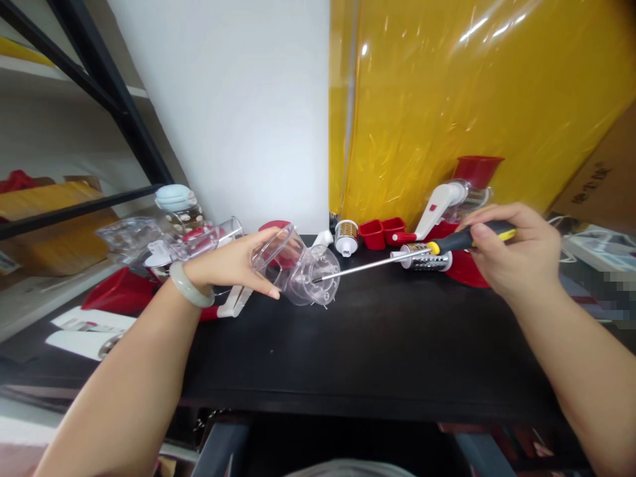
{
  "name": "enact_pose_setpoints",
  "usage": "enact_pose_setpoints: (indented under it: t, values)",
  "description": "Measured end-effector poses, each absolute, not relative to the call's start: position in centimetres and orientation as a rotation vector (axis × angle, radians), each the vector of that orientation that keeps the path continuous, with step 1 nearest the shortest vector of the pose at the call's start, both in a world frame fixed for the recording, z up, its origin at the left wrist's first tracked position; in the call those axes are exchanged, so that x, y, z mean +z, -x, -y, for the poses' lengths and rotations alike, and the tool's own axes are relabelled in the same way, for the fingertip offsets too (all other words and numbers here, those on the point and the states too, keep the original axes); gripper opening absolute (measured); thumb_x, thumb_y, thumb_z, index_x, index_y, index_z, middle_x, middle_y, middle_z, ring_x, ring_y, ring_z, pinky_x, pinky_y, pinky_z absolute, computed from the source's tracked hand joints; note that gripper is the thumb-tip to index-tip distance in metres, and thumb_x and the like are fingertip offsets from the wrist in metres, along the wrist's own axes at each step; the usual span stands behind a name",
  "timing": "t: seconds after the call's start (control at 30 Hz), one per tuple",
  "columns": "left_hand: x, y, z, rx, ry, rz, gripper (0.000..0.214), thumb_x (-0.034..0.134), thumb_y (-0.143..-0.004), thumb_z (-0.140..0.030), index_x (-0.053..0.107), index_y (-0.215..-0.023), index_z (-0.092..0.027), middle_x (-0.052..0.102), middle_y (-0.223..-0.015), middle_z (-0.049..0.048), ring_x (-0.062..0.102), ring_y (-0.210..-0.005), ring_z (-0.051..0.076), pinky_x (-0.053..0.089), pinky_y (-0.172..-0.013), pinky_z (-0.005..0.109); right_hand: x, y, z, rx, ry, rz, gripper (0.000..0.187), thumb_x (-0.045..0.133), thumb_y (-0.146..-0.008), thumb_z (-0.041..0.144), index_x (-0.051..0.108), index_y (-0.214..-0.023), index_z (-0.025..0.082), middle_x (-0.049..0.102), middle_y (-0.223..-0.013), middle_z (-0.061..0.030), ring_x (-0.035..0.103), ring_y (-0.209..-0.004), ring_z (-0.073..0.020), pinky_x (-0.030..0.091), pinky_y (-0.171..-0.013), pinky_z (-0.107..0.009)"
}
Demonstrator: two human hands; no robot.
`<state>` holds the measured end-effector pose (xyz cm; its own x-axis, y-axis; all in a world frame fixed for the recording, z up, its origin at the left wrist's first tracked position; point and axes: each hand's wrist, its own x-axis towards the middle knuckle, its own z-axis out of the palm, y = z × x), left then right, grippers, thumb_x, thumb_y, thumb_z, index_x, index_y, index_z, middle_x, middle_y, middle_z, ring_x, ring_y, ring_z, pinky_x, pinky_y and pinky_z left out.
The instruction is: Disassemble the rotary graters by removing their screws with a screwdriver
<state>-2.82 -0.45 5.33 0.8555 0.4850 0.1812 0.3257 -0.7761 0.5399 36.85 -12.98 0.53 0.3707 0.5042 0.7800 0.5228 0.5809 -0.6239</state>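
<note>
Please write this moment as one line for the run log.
left grip: holds clear housing | right grip: holds screwdriver | tip: at housing's round end, contact unclear | table: drum beside red cups

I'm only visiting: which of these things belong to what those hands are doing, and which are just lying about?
In use:
- clear plastic housing, held by the left hand
- screwdriver in the right hand, tip at the housing's round end

Apparently just lying about, untouched:
- red twin cups
- upright metal drum
- cardboard box
</note>
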Motion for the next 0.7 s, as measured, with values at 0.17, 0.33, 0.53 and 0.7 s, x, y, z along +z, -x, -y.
enact_pose_setpoints:
  t: [0.17,0.33,0.53,0.7]
  values:
    - [4.99,3.02,0.23,0.352,-2.425,-0.658,0.078,0.087,-0.065,-0.035,0.051,-0.134,-0.025,0.061,-0.136,0.0130,0.059,-0.125,0.031,0.047,-0.105,0.047,0.45,-36.71,12.68,-0.097,0.947,1.288,0.016,0.077,-0.078,0.040,0.068,-0.081,0.027,0.068,-0.083,-0.0017,0.064,-0.078,-0.0213,0.051,-0.081,-0.041]
    - [4.99,2.94,0.40,0.333,-2.355,-0.660,0.074,0.089,-0.061,-0.032,0.057,-0.127,-0.025,0.065,-0.130,0.0119,0.064,-0.115,0.028,0.051,-0.099,0.043,0.41,-36.81,12.64,-0.123,0.995,1.270,0.018,0.076,-0.078,0.042,0.068,-0.081,0.027,0.068,-0.084,-0.0021,0.065,-0.080,-0.0226,0.052,-0.084,-0.042]
    - [4.90,2.81,0.16,0.319,-2.348,-0.643,0.069,0.089,-0.062,-0.032,0.057,-0.123,-0.023,0.066,-0.124,0.0108,0.064,-0.113,0.027,0.051,-0.099,0.041,0.46,-36.74,12.84,-0.123,0.994,1.293,0.016,0.076,-0.079,0.040,0.068,-0.082,0.026,0.068,-0.083,-0.0022,0.064,-0.077,-0.0208,0.053,-0.080,-0.039]
    - [4.60,3.01,-0.19,0.268,-2.291,-0.618,0.066,0.088,-0.063,-0.034,0.057,-0.120,-0.023,0.067,-0.120,0.0095,0.066,-0.108,0.026,0.054,-0.093,0.039,0.58,-36.99,12.91,-0.195,0.991,1.323,0.015,0.076,-0.078,0.037,0.068,-0.083,0.025,0.069,-0.083,-0.0017,0.065,-0.077,-0.0207,0.052,-0.078,-0.039]
